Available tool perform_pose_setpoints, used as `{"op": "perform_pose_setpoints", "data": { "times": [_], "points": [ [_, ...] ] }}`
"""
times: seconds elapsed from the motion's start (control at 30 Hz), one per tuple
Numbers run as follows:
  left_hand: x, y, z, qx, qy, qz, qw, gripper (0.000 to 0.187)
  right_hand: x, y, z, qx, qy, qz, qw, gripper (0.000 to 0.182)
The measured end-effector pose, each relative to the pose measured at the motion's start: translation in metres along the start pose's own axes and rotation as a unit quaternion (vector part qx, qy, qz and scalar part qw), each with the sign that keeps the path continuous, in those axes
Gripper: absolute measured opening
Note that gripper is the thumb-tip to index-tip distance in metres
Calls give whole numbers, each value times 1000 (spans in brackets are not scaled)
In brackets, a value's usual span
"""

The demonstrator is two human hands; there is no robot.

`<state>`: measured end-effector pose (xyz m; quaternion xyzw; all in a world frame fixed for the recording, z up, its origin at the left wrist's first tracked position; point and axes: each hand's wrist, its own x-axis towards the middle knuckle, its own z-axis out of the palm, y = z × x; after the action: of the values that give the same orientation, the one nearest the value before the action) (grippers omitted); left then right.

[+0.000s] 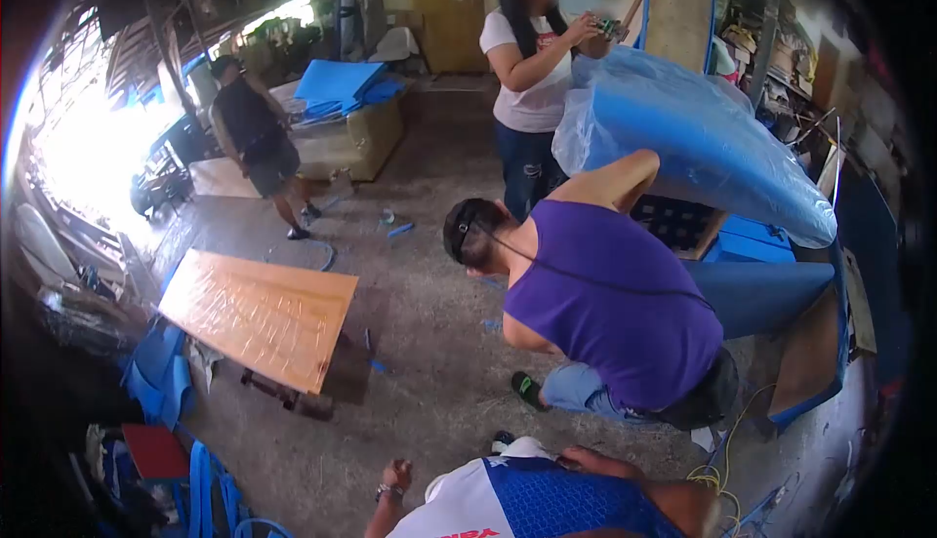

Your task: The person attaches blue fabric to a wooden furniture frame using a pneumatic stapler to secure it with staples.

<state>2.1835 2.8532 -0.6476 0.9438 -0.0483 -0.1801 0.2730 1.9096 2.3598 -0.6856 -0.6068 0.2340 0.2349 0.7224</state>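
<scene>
Below the camera, my left hand [395, 478] hangs beside my body with its fingers curled and nothing visible in them. A watch [389, 491] circles that wrist. My right hand [586, 461] lies against my waist with the elbow out, and its fingers appear flat on my white and blue jersey [571, 499]. To the left ahead stands a wooden panel [264, 316] covered in shiny clear film. Neither hand touches it.
A person in a purple tank top [615, 294] bends down close ahead. Another person [532, 79] stands holding a small object by a plastic-wrapped blue piece [693, 138]. A third person [256, 133] stands far left. Yellow cord [722, 475] and blue scraps [379, 366] lie on the floor.
</scene>
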Motion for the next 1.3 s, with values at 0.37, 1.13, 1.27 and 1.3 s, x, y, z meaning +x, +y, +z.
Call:
{"op": "perform_pose_setpoints", "data": {
  "times": [0.37, 1.13, 1.27, 1.3],
  "points": [
    [177, 19, -23, 266, -257, 99, 924, 35, 95, -107, 21, -78, 214, 103, 968, 49],
    [527, 85, -58, 460, -374, 480, 646, 27, 219, -90, 246, -120, 477, 89, 866, 48],
    [526, 98, -32, 504, -373, 539, 562, 27, 196, -56, 316, 17, 426, 221, 877, 50],
    [525, 106, -26, 521, -367, 559, 531, 28, 189, -50, 332, 40, 410, 234, 881, 51]
  ]
}}
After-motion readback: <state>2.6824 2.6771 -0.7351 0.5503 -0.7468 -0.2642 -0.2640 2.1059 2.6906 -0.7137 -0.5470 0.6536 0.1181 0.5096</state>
